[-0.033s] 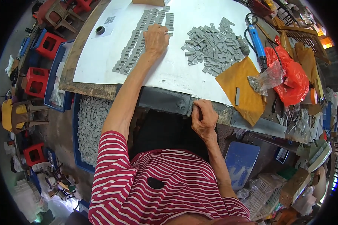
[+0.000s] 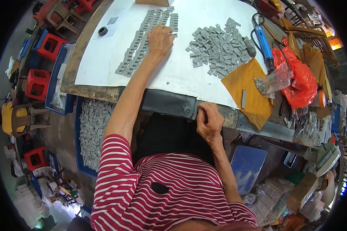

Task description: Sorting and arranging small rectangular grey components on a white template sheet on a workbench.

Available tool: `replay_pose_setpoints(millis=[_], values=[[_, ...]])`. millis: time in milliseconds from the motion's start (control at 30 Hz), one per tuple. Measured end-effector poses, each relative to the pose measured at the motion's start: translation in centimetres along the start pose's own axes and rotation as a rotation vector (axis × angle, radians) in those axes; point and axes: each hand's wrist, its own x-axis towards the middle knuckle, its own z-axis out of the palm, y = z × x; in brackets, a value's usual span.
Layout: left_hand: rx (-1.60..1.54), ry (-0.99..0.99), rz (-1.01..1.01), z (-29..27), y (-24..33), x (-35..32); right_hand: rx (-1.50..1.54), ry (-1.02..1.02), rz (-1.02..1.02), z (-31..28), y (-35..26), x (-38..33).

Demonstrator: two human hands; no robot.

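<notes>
My left hand (image 2: 160, 39) is over rows of small flat grey pieces (image 2: 137, 42) on the white sheet. Its fingers are bent and drawn together at a grey piece (image 2: 175, 35) by the near end of the shorter right-hand row. Part of that piece shows beside the fingertips; the palm hides some of the row. My right hand (image 2: 210, 122) rests at the table's front edge, fingers curled in. Whatever those fingers hold, if anything, cannot be seen. A loose heap of the same grey pieces (image 2: 219, 48) lies to the right of the rows.
A brown envelope (image 2: 245, 79), a blue pen-shaped tool (image 2: 263, 42) with a cord and a red plastic bag (image 2: 300, 82) lie on the right. A black tape ring (image 2: 103, 31) sits at left. Below the table stands a blue bin (image 2: 79, 154) of grey pieces. Red stools (image 2: 37, 82) stand further left.
</notes>
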Motion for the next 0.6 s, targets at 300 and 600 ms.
replay_pose_setpoints(millis=[300, 600], values=[[0.02, 0.01, 0.044, 0.6, -0.6, 0.8, -0.007, -0.022, -0.003, 0.0, 0.0, 0.1], [0.052, 0.042, 0.052, 0.9, -1.0, 1.4, -0.012, -0.011, -0.024, 0.0, 0.0, 0.1]])
